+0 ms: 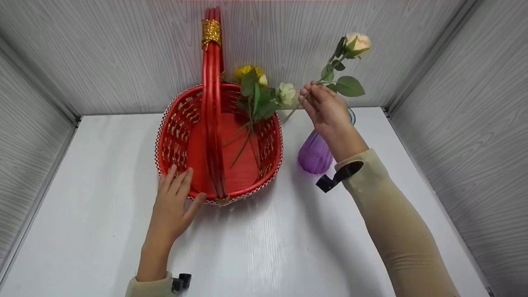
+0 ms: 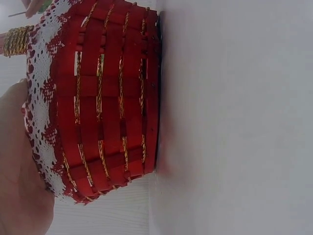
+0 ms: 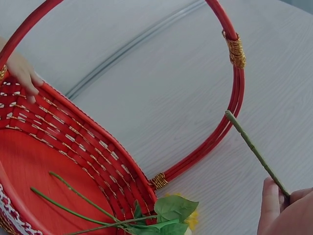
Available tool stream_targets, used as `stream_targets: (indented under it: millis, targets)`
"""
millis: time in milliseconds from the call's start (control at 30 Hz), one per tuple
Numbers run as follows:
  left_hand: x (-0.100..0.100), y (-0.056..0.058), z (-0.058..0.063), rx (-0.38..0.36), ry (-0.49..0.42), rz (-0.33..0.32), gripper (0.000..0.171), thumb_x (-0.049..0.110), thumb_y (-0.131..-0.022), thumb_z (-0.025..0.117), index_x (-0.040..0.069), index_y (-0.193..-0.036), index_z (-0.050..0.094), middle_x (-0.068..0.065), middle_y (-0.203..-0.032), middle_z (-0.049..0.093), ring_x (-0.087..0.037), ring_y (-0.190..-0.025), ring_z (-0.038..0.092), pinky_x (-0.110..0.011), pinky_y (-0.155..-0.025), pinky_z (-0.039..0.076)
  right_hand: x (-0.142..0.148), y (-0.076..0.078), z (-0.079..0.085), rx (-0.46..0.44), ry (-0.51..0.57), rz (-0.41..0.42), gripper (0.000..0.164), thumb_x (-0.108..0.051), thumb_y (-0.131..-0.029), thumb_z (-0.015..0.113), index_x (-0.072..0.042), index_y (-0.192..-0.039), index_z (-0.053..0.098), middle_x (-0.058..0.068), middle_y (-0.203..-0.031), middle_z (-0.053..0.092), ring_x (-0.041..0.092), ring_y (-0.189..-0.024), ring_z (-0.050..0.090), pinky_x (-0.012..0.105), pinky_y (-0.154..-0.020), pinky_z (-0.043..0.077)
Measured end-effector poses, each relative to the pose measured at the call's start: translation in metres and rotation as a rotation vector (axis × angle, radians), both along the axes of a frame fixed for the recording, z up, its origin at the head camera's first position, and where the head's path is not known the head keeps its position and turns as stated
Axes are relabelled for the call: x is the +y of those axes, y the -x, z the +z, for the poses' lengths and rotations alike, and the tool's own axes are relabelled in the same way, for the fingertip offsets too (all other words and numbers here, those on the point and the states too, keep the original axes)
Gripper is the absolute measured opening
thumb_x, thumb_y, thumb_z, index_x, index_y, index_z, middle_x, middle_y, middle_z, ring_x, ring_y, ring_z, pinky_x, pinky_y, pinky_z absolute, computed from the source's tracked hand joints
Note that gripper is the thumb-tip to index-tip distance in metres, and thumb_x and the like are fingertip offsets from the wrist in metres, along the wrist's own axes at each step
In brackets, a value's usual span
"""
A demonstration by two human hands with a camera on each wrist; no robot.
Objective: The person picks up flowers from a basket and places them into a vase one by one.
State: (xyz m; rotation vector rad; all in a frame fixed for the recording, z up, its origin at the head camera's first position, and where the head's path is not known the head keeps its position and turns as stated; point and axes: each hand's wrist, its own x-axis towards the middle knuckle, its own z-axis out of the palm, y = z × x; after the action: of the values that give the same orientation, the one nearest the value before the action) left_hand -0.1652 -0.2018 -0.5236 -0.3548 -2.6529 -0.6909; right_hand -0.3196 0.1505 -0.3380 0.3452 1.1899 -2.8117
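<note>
My right hand (image 1: 328, 108) pinches the stem (image 3: 252, 147) of a pale peach artificial rose (image 1: 357, 44). The bloom points up and right; the bare stem end slants down toward the red woven basket (image 1: 243, 175). Below that wrist stands a purple ribbed glass vase (image 1: 314, 154), partly hidden by the hand and forearm. At the basket's near left rim, my left hand (image 1: 172, 202) rests with straight fingers reaching over the edge. Inside the basket lean flower stems (image 1: 240, 153), with a yellow flower (image 1: 247, 71) and a whitish-green flower (image 1: 286, 93) at the far right rim.
The basket's tall arched handle (image 1: 212, 103), wrapped in gold cord, rises over its middle. Basket and vase stand on a white table (image 1: 264, 247). Grey wood-grain panels (image 1: 136, 53) enclose the back and both sides. White-and-red lace trim (image 2: 44, 103) runs around the basket rim.
</note>
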Motion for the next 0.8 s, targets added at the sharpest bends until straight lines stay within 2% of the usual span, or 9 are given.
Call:
stream_targets:
  millis: [300, 800]
  targets:
    - [-0.001, 0.000, -0.001, 0.017, 0.004, -0.007, 0.071, 0.048, -0.097, 0.058, 0.008, -0.153, 0.040, -0.015, -0.147, 0.052, -0.031, -0.152, 0.021, -0.051, -0.125, 0.006, 0.019, 0.002, 0.003, 0.000, 0.060, -0.017, 0.008, -0.001, -0.102, 0.051, 0.003, -0.101, 0.057, 0.013, -0.085, 0.065, 0.021, -0.075, 0.066, 0.028, -0.072, 0.060]
    - [0.001, 0.000, -0.001, 0.030, -0.005, -0.007, 0.070, 0.047, -0.096, 0.060, 0.008, -0.152, 0.042, -0.015, -0.147, 0.052, -0.033, -0.151, 0.024, -0.052, -0.124, 0.008, 0.060, 0.001, 0.002, -0.018, 0.053, -0.070, 0.004, 0.001, -0.100, 0.053, 0.003, -0.101, 0.057, 0.014, -0.084, 0.065, 0.022, -0.076, 0.066, 0.031, -0.077, 0.060]
